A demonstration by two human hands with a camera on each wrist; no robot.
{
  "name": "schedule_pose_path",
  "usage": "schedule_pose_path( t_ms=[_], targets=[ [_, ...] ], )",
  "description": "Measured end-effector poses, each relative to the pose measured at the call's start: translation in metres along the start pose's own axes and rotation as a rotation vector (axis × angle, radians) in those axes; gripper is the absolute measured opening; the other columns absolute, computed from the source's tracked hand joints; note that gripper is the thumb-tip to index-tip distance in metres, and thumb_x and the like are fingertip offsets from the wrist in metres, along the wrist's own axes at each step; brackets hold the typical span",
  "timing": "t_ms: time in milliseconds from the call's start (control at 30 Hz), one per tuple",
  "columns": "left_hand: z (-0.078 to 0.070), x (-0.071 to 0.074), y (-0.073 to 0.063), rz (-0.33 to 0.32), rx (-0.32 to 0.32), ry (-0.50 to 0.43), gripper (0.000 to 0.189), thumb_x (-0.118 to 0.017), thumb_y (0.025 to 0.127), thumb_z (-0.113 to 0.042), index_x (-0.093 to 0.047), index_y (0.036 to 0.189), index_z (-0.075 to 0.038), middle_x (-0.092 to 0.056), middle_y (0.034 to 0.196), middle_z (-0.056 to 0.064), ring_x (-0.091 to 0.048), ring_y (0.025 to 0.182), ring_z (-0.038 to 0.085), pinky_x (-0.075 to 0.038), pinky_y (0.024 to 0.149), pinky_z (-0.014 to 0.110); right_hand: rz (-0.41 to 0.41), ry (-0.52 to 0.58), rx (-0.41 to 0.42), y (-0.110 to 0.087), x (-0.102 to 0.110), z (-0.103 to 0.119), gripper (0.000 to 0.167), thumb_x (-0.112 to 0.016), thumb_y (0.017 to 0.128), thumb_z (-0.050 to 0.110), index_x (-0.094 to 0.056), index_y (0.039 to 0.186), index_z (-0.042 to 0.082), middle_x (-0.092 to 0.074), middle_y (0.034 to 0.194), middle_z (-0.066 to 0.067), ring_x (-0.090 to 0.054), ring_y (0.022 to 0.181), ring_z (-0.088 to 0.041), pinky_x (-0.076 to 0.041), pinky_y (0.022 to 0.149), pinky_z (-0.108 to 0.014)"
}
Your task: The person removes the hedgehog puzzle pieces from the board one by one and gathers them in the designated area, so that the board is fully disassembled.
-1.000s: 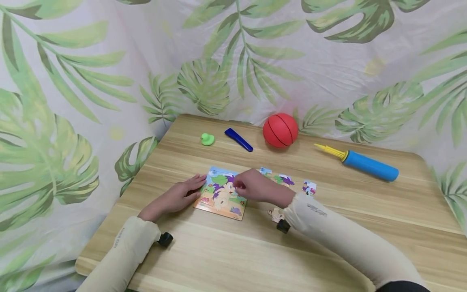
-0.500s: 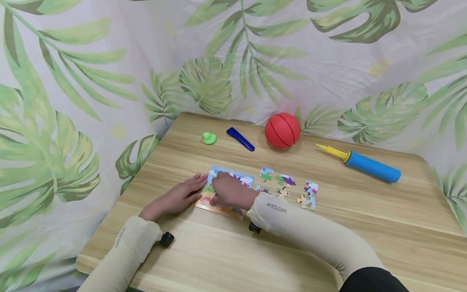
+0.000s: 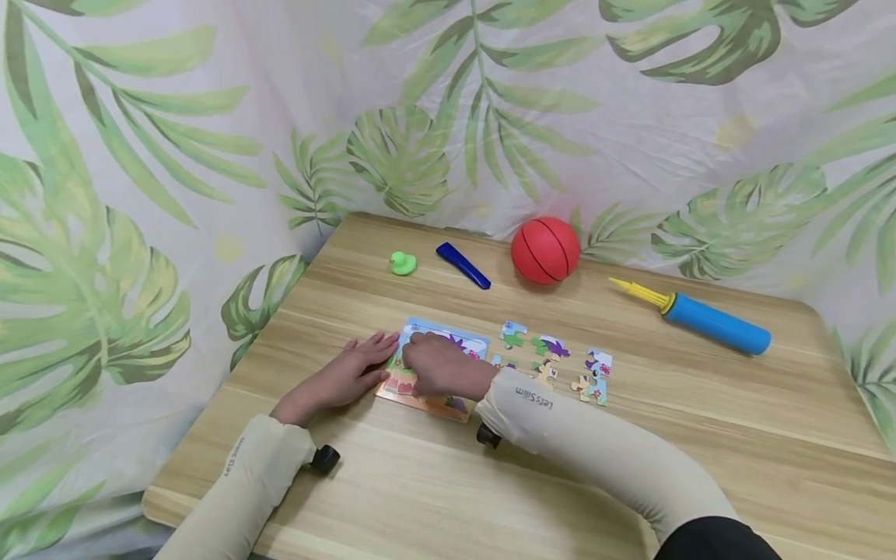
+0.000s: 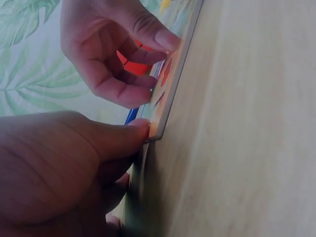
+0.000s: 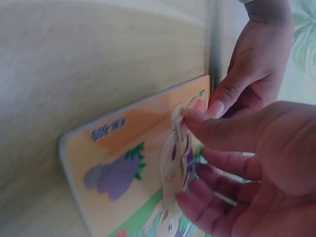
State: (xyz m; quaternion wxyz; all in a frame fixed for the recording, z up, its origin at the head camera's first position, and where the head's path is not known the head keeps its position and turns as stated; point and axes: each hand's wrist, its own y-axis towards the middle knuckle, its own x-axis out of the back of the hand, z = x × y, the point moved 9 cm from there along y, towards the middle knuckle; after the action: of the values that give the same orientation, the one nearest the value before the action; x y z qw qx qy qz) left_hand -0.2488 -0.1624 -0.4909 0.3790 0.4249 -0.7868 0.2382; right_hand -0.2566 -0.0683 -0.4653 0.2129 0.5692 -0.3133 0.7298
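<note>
A jigsaw puzzle board (image 3: 427, 404) with a cartoon picture lies flat on the table, its middle hidden under my right hand (image 3: 441, 367). In the right wrist view, that hand's thumb and fingers pinch a puzzle piece (image 5: 176, 118) tilted at the board's surface. My left hand (image 3: 343, 375) rests beside the board's left edge, fingers extended. The left wrist view shows its thumb (image 4: 131, 136) touching the board's corner. Several loose puzzle pieces (image 3: 553, 348) lie right of the board; my right hand and sleeve cover part of that area.
Along the back of the wooden table (image 3: 392, 482) sit a green toy duck (image 3: 402, 264), a dark blue strip-shaped object (image 3: 463, 265), a red ball (image 3: 545, 250) and a blue hand pump (image 3: 717, 323) with a yellow nozzle. Behind hangs a leaf-print cloth (image 3: 490, 117).
My right hand has moved left from the board's right side to its left half, then shifted only slightly. More loose pieces show now. The left hand stays at the board's edge.
</note>
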Motion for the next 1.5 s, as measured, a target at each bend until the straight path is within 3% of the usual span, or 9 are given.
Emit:
schedule_pose_path(
  t_ms=[133, 267, 467, 667, 767, 900, 1000, 1167, 1500],
  targets=[
    [0.0, -0.001, 0.001, 0.001, 0.019, 0.014, 0.057, -0.058, 0.101, -0.013, -0.037, 0.152, -0.001, -0.031, 0.163, 0.015, -0.02, 0.153, 0.044, -0.009, 0.118, 0.074, 0.03, 0.031, 0.009, -0.002, -0.001, -0.002, 0.04, -0.085, 0.081, 0.03, -0.069, 0.112, 0.012, -0.064, 0.106, -0.002, -0.057, 0.092, -0.014, -0.051, 0.08, -0.027],
    [-0.003, -0.002, 0.003, -0.004, 0.012, 0.011, 0.057, -0.059, 0.1, -0.013, -0.038, 0.152, 0.0, -0.032, 0.163, 0.016, -0.021, 0.153, 0.044, -0.009, 0.118, 0.074, 0.072, 0.181, -0.048, 0.0, -0.007, -0.017, 0.042, -0.086, 0.08, 0.03, -0.069, 0.113, 0.012, -0.064, 0.106, -0.002, -0.054, 0.09, -0.012, -0.05, 0.079, -0.025],
    [-0.002, -0.001, 0.003, -0.007, 0.035, 0.013, 0.056, -0.059, 0.1, -0.012, -0.04, 0.15, 0.001, -0.032, 0.163, 0.016, -0.021, 0.153, 0.044, -0.01, 0.118, 0.074, 0.008, 0.446, -0.104, -0.006, 0.001, -0.037, 0.019, -0.084, 0.082, 0.02, -0.072, 0.097, 0.017, -0.073, 0.099, 0.003, -0.061, 0.088, -0.01, -0.052, 0.08, -0.025],
    [0.0, -0.001, 0.003, -0.021, 0.061, 0.026, 0.056, -0.06, 0.1, -0.015, -0.04, 0.151, -0.001, -0.03, 0.163, 0.015, -0.019, 0.153, 0.043, -0.008, 0.118, 0.075, -0.042, 0.651, -0.083, -0.044, 0.027, -0.067, 0.01, -0.075, 0.088, 0.01, -0.071, 0.094, 0.016, -0.075, 0.088, -0.001, -0.068, 0.077, -0.011, -0.06, 0.073, -0.03],
    [0.0, -0.001, 0.001, -0.039, 0.062, 0.044, 0.056, -0.06, 0.1, -0.014, -0.04, 0.15, 0.0, -0.031, 0.163, 0.016, -0.02, 0.153, 0.044, -0.008, 0.116, 0.077, -0.012, 0.759, -0.138, -0.071, 0.029, -0.088, 0.007, -0.071, 0.091, 0.004, -0.072, 0.094, 0.01, -0.074, 0.083, -0.007, -0.07, 0.069, -0.015, -0.063, 0.069, -0.039],
    [0.003, 0.0, -0.004, -0.049, 0.074, 0.052, 0.055, -0.059, 0.1, -0.013, -0.04, 0.15, 0.0, -0.031, 0.163, 0.016, -0.02, 0.153, 0.045, -0.007, 0.116, 0.077, 0.04, 0.79, -0.221, -0.097, 0.016, -0.108, 0.006, -0.07, 0.09, 0.0, -0.071, 0.092, 0.006, -0.071, 0.079, -0.01, -0.071, 0.067, -0.015, -0.064, 0.069, -0.04],
    [0.004, 0.001, -0.006, -0.049, 0.074, 0.047, 0.055, -0.058, 0.101, -0.013, -0.04, 0.151, -0.001, -0.031, 0.163, 0.015, -0.019, 0.153, 0.045, -0.007, 0.116, 0.077, 0.074, 0.757, -0.25, -0.106, 0.004, -0.114, 0.006, -0.072, 0.089, 0.001, -0.072, 0.092, 0.007, -0.068, 0.074, -0.006, -0.07, 0.067, -0.015, -0.062, 0.066, -0.033],
    [0.003, 0.0, -0.003, -0.039, 0.067, 0.027, 0.055, -0.058, 0.101, -0.014, -0.039, 0.151, -0.002, -0.03, 0.164, 0.015, -0.018, 0.153, 0.045, -0.006, 0.117, 0.076, 0.085, 0.664, -0.248, -0.11, -0.008, -0.114, 0.005, -0.075, 0.088, 0.006, -0.073, 0.089, 0.01, -0.063, 0.067, 0.0, -0.064, 0.062, -0.015, -0.054, 0.058, -0.024],
    [0.002, -0.004, 0.002, -0.019, 0.07, 0.001, 0.055, -0.057, 0.102, -0.014, -0.039, 0.152, -0.003, -0.029, 0.164, 0.014, -0.016, 0.154, 0.044, -0.005, 0.118, 0.075, 0.063, 0.651, -0.259, -0.109, -0.015, -0.113, 0.003, -0.074, 0.089, 0.009, -0.075, 0.088, 0.006, -0.073, 0.077, -0.002, -0.063, 0.062, -0.011, -0.054, 0.056, -0.022]
  ],
)
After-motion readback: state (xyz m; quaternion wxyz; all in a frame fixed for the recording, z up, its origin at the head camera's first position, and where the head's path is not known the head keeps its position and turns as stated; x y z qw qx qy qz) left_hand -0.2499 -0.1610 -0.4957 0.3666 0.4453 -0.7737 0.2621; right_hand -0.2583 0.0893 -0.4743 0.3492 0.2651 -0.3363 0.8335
